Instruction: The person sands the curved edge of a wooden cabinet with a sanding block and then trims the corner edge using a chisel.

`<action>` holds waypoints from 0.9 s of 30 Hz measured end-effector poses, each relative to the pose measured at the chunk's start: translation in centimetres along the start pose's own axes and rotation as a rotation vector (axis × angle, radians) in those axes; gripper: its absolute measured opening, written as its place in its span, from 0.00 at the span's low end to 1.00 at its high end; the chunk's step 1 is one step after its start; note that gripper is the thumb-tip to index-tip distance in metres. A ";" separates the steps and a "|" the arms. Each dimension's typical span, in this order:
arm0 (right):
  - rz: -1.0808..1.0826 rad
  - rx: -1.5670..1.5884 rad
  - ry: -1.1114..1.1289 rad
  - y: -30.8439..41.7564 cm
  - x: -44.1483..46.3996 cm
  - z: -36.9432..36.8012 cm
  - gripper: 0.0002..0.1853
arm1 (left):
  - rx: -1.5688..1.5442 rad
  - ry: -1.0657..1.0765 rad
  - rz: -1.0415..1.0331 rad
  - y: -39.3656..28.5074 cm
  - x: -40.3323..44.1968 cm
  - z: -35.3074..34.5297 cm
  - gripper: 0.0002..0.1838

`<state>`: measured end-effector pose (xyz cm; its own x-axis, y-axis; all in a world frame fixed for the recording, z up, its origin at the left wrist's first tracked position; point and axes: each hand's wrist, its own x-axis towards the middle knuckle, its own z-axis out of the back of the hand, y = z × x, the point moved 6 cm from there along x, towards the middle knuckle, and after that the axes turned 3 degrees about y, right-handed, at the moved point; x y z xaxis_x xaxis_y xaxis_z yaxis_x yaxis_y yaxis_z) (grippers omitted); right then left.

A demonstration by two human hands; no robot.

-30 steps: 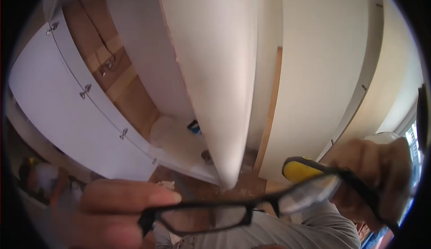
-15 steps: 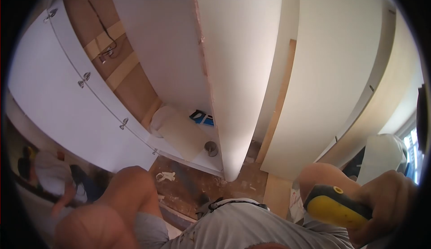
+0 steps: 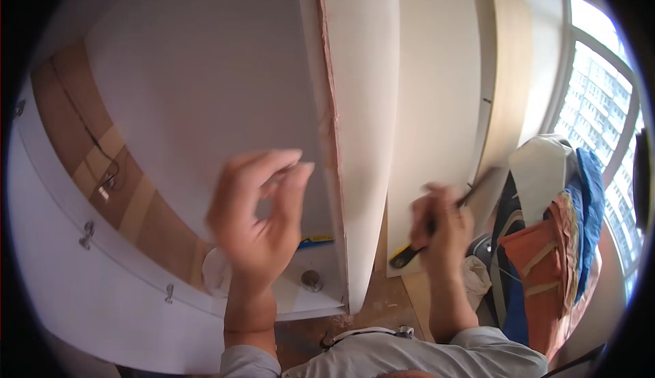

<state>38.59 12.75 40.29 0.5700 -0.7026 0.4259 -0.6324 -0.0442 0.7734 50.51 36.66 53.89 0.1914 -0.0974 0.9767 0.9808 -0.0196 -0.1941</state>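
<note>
My left hand (image 3: 256, 214) is raised in front of the white cabinet interior, thumb and fingertips brought together in a pinch. Whether anything small sits between them I cannot make out. To the right, my right hand (image 3: 443, 224) is closed round a hand tool with a black-and-yellow handle (image 3: 404, 258). Its far end points up and right, smeared by motion, so its exact kind is unclear. Between my hands stands a pale upright panel (image 3: 365, 139) with a ragged pinkish edge (image 3: 329, 91). Neither hand appears to touch it.
On the cabinet floor lie a blue saw (image 3: 315, 241) and a round metal tin (image 3: 312, 280). A cabinet door with hinges (image 3: 87, 235) stands at left. Orange cloth (image 3: 535, 258) and a blue garment (image 3: 590, 187) are heaped by the window (image 3: 593, 84).
My view has swung up and right. My left hand has come up from the lower left into a pinch; my right has moved inward to the middle, still gripping the tool.
</note>
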 end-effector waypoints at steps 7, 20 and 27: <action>-0.338 -0.213 -0.019 -7.5 -7.1 2.8 0.28 | 0.154 0.041 -0.129 4.3 1.8 -6.4 0.11; -0.299 -0.236 -0.032 -8.3 -6.6 7.9 0.31 | -0.057 0.038 0.180 5.2 0.5 -5.1 0.06; -0.264 -0.223 0.003 -8.4 -5.1 7.4 0.20 | -0.061 0.067 0.343 5.7 -2.0 -4.2 0.08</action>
<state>37.17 11.44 28.16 0.7002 -0.6857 0.1987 -0.3329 -0.0674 0.9406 55.53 32.55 50.47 0.5040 -0.1734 0.8461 0.8556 -0.0334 -0.5166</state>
